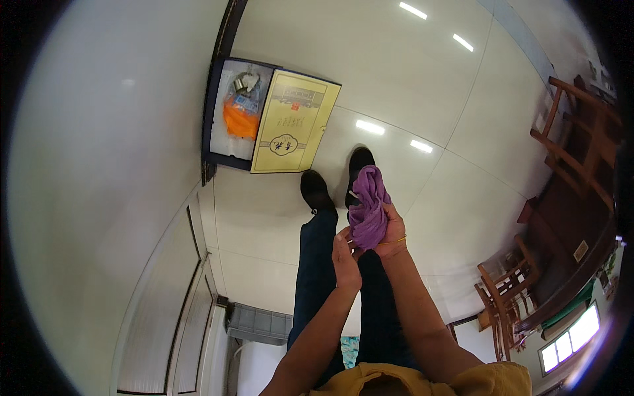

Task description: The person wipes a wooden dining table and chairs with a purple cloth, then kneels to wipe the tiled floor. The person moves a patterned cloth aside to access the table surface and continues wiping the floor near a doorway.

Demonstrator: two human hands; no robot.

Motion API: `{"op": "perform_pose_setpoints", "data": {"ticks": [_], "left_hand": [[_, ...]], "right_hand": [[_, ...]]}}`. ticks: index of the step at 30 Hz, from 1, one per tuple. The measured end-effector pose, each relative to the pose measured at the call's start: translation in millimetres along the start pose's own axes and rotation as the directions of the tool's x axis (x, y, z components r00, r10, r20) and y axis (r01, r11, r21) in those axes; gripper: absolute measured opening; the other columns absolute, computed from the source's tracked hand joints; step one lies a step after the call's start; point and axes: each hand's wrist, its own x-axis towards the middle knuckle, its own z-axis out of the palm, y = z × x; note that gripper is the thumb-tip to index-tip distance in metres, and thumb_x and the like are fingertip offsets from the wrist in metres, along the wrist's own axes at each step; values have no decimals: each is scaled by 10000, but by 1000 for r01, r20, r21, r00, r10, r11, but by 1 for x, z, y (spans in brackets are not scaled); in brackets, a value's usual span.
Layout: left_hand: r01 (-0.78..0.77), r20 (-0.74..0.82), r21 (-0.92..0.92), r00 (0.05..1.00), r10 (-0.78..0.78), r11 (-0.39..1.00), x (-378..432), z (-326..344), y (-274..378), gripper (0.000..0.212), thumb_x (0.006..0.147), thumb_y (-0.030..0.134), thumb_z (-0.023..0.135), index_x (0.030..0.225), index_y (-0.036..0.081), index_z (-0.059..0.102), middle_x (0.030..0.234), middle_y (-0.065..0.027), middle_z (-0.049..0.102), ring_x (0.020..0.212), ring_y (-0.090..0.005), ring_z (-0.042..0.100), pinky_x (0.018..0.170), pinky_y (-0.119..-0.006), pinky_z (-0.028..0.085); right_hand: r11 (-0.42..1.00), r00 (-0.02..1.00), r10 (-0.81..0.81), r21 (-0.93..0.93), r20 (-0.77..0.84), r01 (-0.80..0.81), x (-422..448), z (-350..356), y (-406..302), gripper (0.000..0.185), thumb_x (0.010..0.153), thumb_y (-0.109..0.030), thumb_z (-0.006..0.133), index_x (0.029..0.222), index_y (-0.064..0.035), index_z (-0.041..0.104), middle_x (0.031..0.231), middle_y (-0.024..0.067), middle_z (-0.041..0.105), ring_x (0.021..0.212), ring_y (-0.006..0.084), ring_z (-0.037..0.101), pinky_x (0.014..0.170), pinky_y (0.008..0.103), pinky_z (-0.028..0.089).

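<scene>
A bunched purple cloth [367, 210] lies across my right hand [393, 230], whose thumb presses its edge; a thin yellow band circles that wrist. My left hand [346, 257] is at the cloth's lower left side, its fingertips partly hidden behind the cloth, so whether they grip it is unclear. Below the cloth are my dark trousers and black shoes [314, 188]. Ahead and to the left stands an open box with a yellow printed lid [296, 121]. Inside it lie an orange plastic bag [240, 120], some clear plastic and a metal cylindrical object [244, 82].
The box rests at the edge of a white surface [114, 114] on the left. Below it are cabinet doors [158, 307] and a grey plastic crate [260, 322]. Wooden chairs [507, 297] and a dark wooden table [559, 247] stand at the right, on a tiled floor [475, 213].
</scene>
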Motion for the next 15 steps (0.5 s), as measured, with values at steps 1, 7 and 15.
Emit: {"op": "perform_pose_setpoints", "data": {"ticks": [1, 7, 15], "left_hand": [[-4, 0, -17, 1000, 4, 1000, 0, 0, 1, 586, 1029, 505, 296, 1325, 28, 465, 1248, -119, 549, 1125, -214, 544, 955, -351, 448], [3, 75, -90, 997, 3, 996, 10, -1, 14, 603, 1027, 524, 288, 1276, 18, 499, 1211, -124, 567, 1122, -221, 548, 990, -354, 409], [-3, 109, -10, 994, 4, 1000, 37, 10, 15, 585, 1003, 537, 363, 1189, 12, 543, 954, -113, 611, 920, -231, 602, 848, -373, 481]], "right_hand": [[1000, 1000, 13, 2, -9, -13, -1, -2, 1, 442, 907, -167, 528, 1332, -54, 480, 1224, 143, 607, 1072, 304, 613, 939, 454, 512], [997, 994, 82, -7, -75, -82, -15, 22, -4, 421, 928, -193, 503, 1322, -43, 493, 1215, 144, 618, 1074, 298, 614, 970, 447, 487], [981, 990, 141, 137, -9, -139, -97, 103, -42, 370, 934, -238, 452, 1203, -16, 575, 1165, 166, 646, 1079, 288, 615, 992, 430, 470]]}}
